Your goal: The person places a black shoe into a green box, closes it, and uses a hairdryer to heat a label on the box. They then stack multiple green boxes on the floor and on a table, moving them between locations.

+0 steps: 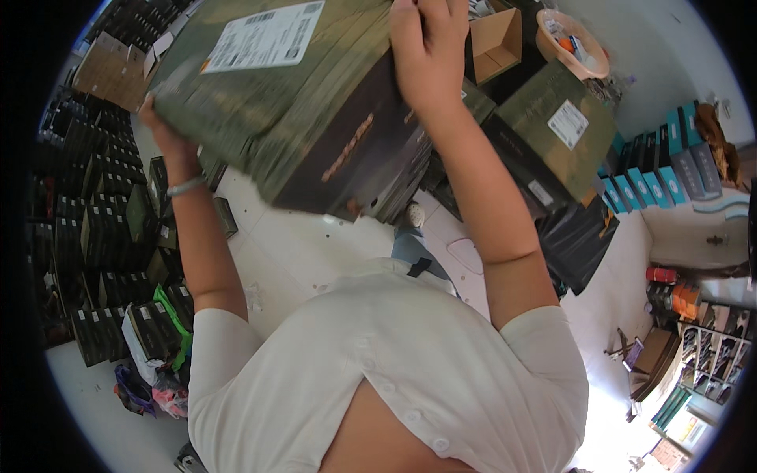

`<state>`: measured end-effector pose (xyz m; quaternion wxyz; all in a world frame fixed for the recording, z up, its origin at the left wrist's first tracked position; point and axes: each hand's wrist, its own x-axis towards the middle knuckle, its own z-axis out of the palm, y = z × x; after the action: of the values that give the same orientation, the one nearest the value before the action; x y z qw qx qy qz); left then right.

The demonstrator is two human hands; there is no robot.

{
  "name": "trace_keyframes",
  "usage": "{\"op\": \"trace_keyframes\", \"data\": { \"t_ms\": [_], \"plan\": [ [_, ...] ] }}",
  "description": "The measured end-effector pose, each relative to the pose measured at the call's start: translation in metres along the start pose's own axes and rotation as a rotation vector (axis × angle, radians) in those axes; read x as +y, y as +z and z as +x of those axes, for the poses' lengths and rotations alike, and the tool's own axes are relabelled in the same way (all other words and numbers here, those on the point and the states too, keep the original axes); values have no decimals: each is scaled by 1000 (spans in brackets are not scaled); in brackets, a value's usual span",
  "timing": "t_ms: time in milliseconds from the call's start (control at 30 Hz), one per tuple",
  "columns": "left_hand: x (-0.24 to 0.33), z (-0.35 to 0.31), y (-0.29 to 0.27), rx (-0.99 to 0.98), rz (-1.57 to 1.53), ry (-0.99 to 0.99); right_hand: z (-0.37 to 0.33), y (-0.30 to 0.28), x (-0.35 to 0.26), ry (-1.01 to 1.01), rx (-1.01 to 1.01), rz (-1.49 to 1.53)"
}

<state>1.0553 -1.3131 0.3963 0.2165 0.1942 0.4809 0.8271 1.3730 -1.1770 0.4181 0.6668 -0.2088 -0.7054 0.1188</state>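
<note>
A large green, camouflage-patterned cardboard box [331, 87] with dark sides fills the top of the view, tilted and smeared by motion. A white printed label [264, 38] is stuck on its upper face. My left hand [162, 130], with a band around the wrist, grips the box's left corner; its fingertips are partly hidden. At the right, my right hand [430, 55] is closed over the box's upper edge, cut off by the top of the picture. The box's lower edge hangs over the pale tiled floor [276, 244].
Stacks of dark boxes [102, 221] line the left wall. To the right stand another green box [552, 126], a black plastic bag [579, 244], an open brown carton [497, 47] and a round peach-coloured basin [572, 43]. Blue-and-grey boxes [646, 173] stand along the right wall.
</note>
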Motion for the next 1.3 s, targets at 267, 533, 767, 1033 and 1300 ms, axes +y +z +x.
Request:
{"op": "trace_keyframes", "data": {
  "t_ms": [267,533,767,1033,1300],
  "plan": [
    [-24,-2,-6,-13,106,163,-2,-12,29,114,-187,23],
    [-37,13,0,-7,207,340,-4,-8,76,196,-188,12],
    [-112,-61,-50,-126,590,182,19,-47,103,70,-329,-30],
    [-176,-82,-67,-311,519,-26,35,-57,114,-76,-477,-11],
    [-187,12,-76,-170,525,44,8,96,67,-207,-286,-501]
  ]
}}
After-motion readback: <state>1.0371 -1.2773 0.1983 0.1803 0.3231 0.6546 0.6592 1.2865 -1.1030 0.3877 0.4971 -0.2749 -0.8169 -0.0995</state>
